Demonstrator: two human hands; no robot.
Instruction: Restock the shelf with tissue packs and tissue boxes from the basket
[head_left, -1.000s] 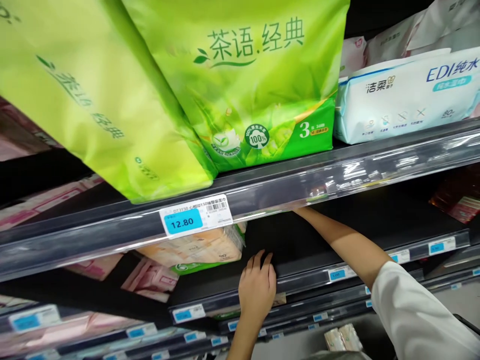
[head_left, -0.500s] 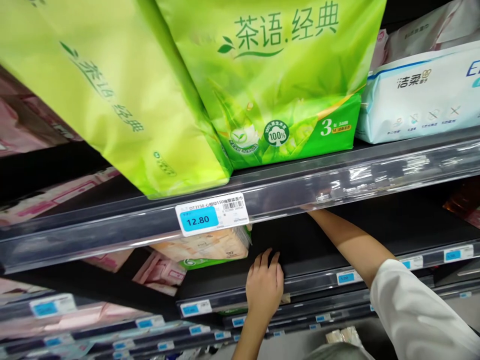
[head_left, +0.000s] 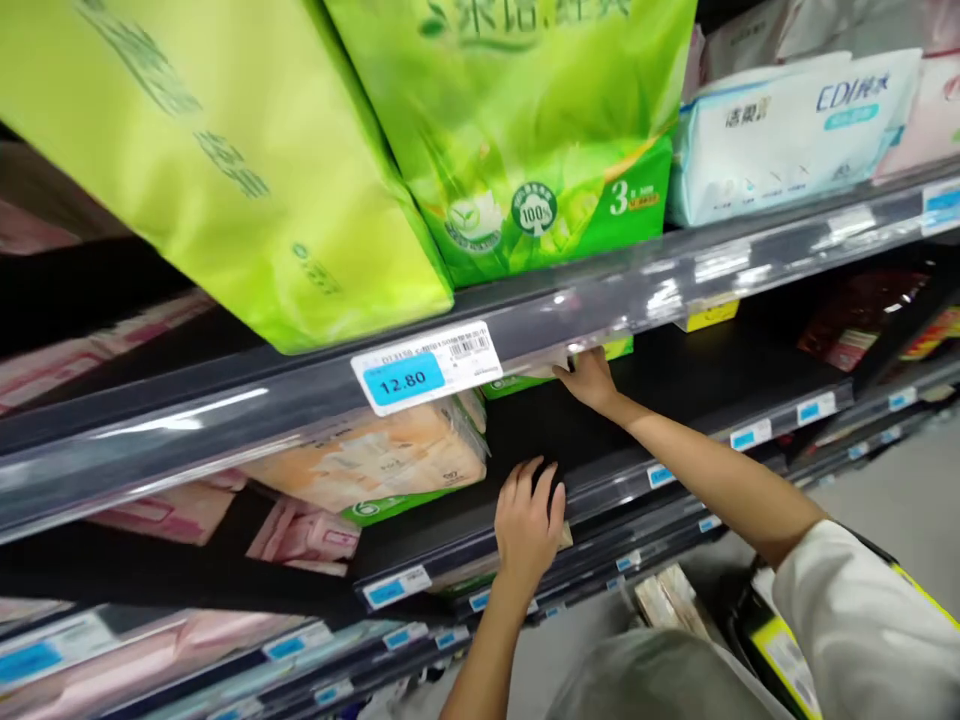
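My left hand [head_left: 529, 520] rests on the front edge of the lower shelf [head_left: 600, 495], its fingers apart and holding nothing. Under the upper shelf, my right hand [head_left: 590, 380] has its fingers curled against a green-edged tissue pack [head_left: 517, 385]. The upper shelf's rail hides most of that pack and part of the fingers. To the left on the same lower shelf lies a peach-and-green tissue pack [head_left: 382, 460], apart from both hands.
Large green tissue bags [head_left: 540, 130] and a pale blue tissue pack [head_left: 787, 140] stand on the upper shelf. Its rail [head_left: 622, 300] overhangs my right hand and carries a price tag [head_left: 425, 367]. A yellow box [head_left: 709, 315] and a dark red package [head_left: 862, 315] sit farther right.
My right hand has come out from behind the upper rail, forward and left, with the green-edged tissue pack now showing beside it. My left hand stays at the shelf edge. The view has shifted right.
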